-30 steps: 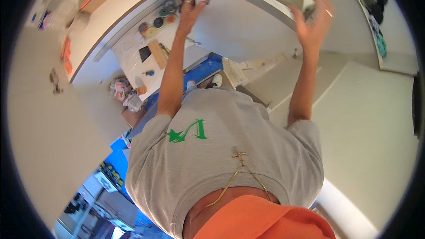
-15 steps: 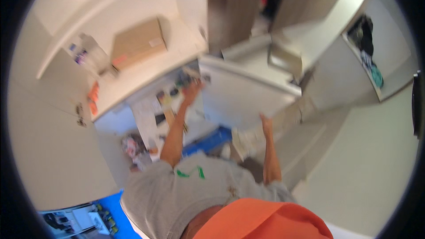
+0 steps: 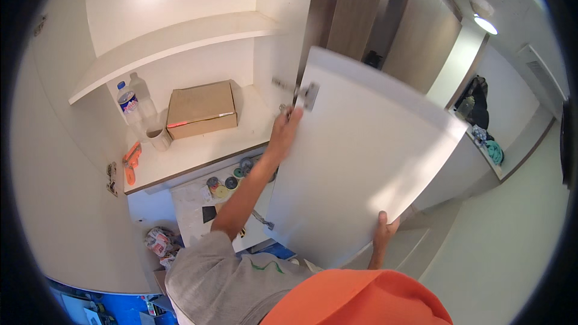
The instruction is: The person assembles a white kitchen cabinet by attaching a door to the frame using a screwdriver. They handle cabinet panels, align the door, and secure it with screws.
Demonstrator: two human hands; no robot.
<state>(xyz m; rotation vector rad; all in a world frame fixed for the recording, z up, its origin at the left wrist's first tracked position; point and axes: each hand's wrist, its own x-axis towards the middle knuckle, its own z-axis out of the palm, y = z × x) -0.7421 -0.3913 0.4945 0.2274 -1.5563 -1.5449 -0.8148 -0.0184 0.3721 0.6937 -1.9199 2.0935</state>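
A white cabinet door (image 3: 361, 150) stands tilted in front of me, off the cabinet. My left hand (image 3: 284, 135) grips its left edge just below a metal hinge (image 3: 310, 96); some of the fingers are hidden. Low on the opposite edge, my right hand (image 3: 383, 233) holds the door with its thumb on the face and its other fingers out of sight. The hinge's arm points toward the side wall of the white cabinet (image 3: 278, 63). A second hinge (image 3: 263, 221) sticks out from the door's lower left edge.
A cardboard box (image 3: 201, 108), plastic bottle (image 3: 129, 103), cup (image 3: 159, 138) and orange cutter (image 3: 131, 162) occupy the cabinet's lower shelf. Below are several tape rolls (image 3: 230, 183). Another cabinet door (image 3: 66, 162) stands swung out at left. A dark cloth (image 3: 477, 102) lies in the right niche.
The door has come up from a low, slanted position to a more upright one beside the cabinet. Both hands moved with it, and the view now takes in more of the upper shelves.
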